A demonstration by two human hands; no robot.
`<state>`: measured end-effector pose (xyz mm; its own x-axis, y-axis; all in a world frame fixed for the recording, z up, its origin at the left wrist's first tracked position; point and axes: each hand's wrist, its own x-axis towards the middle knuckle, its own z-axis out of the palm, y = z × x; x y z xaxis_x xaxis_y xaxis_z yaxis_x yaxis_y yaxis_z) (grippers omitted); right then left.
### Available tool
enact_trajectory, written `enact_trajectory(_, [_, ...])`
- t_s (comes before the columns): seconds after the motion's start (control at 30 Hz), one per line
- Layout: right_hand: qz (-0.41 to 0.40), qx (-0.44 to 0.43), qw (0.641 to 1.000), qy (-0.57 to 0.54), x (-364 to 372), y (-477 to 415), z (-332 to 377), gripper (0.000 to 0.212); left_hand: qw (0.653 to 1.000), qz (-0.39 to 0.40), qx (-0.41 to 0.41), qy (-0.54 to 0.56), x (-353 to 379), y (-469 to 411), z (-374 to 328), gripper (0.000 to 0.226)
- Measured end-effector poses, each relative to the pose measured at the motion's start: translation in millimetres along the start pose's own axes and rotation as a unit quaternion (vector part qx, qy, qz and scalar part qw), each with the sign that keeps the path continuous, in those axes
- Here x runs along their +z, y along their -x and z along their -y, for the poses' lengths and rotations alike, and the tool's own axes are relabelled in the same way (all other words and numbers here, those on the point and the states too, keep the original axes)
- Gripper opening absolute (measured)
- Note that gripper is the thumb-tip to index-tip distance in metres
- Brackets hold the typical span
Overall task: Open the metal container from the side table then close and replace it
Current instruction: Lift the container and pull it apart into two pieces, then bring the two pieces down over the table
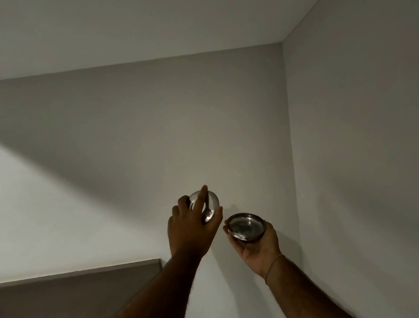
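The camera points up at a wall corner and the ceiling. My left hand (189, 227) is raised and grips one round shiny half of the metal container (211, 203), with my fingers spread over its face. My right hand (259, 249) cups the other half (245, 227) from below, with its hollow inside turned toward me. The two halves are apart, with a small gap between them. Which half is the lid I cannot tell. The side table is out of view.
A grey panel or cabinet top (72, 302) fills the lower left. Plain white walls meet in a corner (293, 147) to the right of my hands. The ceiling spans the top.
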<state>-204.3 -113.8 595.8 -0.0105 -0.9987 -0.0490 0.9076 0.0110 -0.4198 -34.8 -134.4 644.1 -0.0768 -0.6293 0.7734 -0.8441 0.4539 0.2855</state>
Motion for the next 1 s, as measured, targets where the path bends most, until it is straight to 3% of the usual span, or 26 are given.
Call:
enact_trajectory(0.3, [-0.077, 0.009, 0.996, 0.031, -27.6, 10.6, 5.3, 0.071, 1.0, 0.017, 0.007, -0.017, 19.0, 43.1, 25.3, 0.079])
enact_trajectory(0.37, [-0.084, 0.041, 0.996, 0.002, -80.2, 11.2, -11.0, 0.075, 0.998, 0.051, -0.032, -0.005, 58.8, 93.4, 41.1, 0.086])
enact_trajectory(0.4, [-0.102, 0.039, 0.992, 0.057, -91.4, 16.0, -6.7, 0.076, 0.997, 0.064, -0.039, -0.008, 57.4, 105.3, 44.3, 0.089])
enact_trajectory(0.57, [-0.153, 0.102, 0.98, 0.08, -221.2, 53.7, -41.2, 0.071, 0.98, 0.167, -0.103, -0.023, 114.7, 225.8, 73.4, 0.093])
enact_trajectory(0.73, [-0.222, 0.176, 0.956, 0.072, -360.3, 110.4, -82.9, 0.055, 0.937, 0.297, -0.18, -0.03, 171.7, 369.9, 95.1, 0.097])
enact_trajectory(1.0, [-0.396, 0.195, 0.897, -0.011, -556.0, 259.4, -168.2, 0.07, 0.884, 0.412, -0.217, -0.036, 209.3, 554.1, 117.6, 0.09])
